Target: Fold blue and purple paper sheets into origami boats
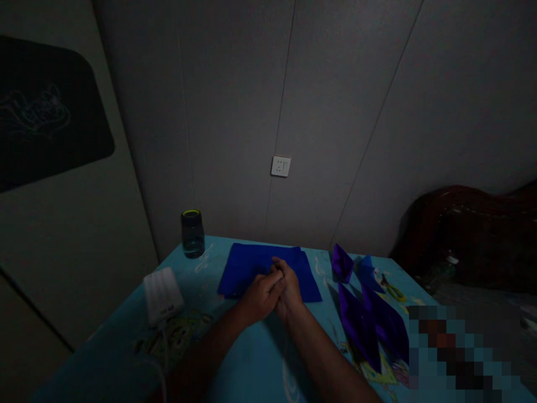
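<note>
Left hand (262, 292), right hand (292, 288): one pair, clasped, fingers curled closed about each other; anything between the palms — cannot tell. Blue sheets (247, 266): flat stack, edges uneven, on the tabletop (247, 358), partly behind the hands; contact uncertain. Purple folded pieces (356, 322): three, to the right. Handling, as judged: unclasp fully first, steady the stack with one flat palm, lift by an edge — creases spared.

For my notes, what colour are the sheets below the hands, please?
The sheets are blue, in the head view.
</note>
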{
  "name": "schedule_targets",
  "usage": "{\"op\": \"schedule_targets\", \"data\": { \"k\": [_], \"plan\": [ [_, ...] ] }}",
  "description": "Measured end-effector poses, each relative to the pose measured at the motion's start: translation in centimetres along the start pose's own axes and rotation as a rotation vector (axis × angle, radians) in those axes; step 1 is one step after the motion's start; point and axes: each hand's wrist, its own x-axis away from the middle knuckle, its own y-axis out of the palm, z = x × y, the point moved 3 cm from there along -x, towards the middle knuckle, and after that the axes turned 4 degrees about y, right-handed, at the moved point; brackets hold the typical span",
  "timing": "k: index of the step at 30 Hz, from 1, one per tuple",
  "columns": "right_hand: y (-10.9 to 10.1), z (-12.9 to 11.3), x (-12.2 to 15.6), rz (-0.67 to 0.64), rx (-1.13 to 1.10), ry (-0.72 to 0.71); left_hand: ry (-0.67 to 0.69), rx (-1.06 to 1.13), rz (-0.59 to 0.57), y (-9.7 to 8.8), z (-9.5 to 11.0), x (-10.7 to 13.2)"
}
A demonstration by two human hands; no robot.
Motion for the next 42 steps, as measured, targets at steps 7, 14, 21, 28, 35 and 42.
{"op": "schedule_targets", "data": {
  "k": [7,14,21,28,35,42],
  "plan": [
    [-6.1,-0.4,-1.6,0.019,0.409,-0.131,-0.283,-0.461,0.102,-2.2,-5.8,1.0],
    [-9.3,1.2,-0.7,0.071,1.419,-0.290,-0.501,-0.664,0.185,-2.5,-9.6,3.0],
    [-9.1,1.8,-0.5,0.037,1.607,-0.193,-0.513,-0.599,0.251,-2.1,-10.9,3.0],
    [-9.1,1.0,-0.4,0.069,1.574,-0.242,-0.511,-0.504,0.342,-2.6,-11.2,2.8],
    [-9.6,1.7,-1.6,0.100,1.150,-0.324,-0.510,-0.532,0.354,-3.0,-10.6,3.0],
    [-11.4,-0.4,-2.5,0.286,0.492,-0.346,-0.497,-0.561,0.383,-2.7,-10.4,3.0]
  ]
}}
